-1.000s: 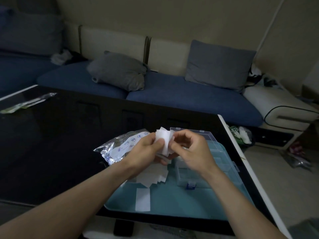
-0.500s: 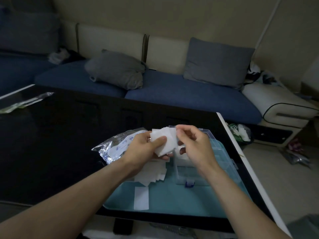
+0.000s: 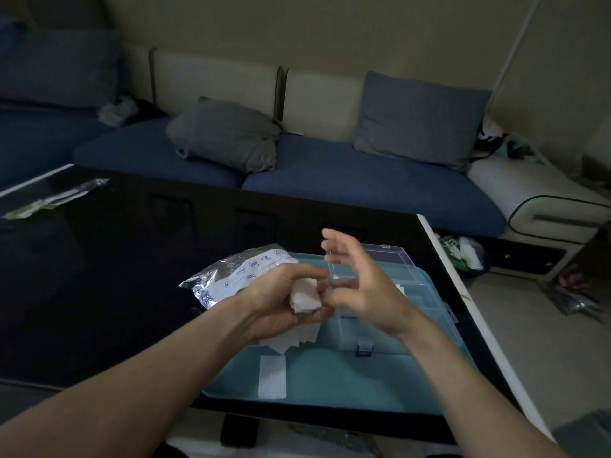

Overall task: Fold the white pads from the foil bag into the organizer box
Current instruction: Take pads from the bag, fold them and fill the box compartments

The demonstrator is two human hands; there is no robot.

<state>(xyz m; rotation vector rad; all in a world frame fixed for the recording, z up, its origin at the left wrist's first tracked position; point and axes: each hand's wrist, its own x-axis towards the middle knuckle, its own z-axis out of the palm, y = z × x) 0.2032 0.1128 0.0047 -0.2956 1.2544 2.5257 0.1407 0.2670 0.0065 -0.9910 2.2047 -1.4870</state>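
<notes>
White pad (image 3: 305, 295), crumpled, sat gripped in curled left hand (image 3: 281, 300) above teal tray (image 3: 330, 381). Right hand (image 3: 360, 285) hovered just beside it, fingers spread, holding nothing. Organizer box (image 3: 393, 312) lay under right hand; foil bag (image 3: 231, 276) behind left.

The right hand (image 3: 355, 285) is motion-blurred and hides much of the organizer box (image 3: 410, 292).

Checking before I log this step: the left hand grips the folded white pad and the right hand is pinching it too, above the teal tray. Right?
Not quite. The head view shows the right hand open, fingers spread, off the folded white pad. The left hand alone grips it, above the teal tray.
</notes>
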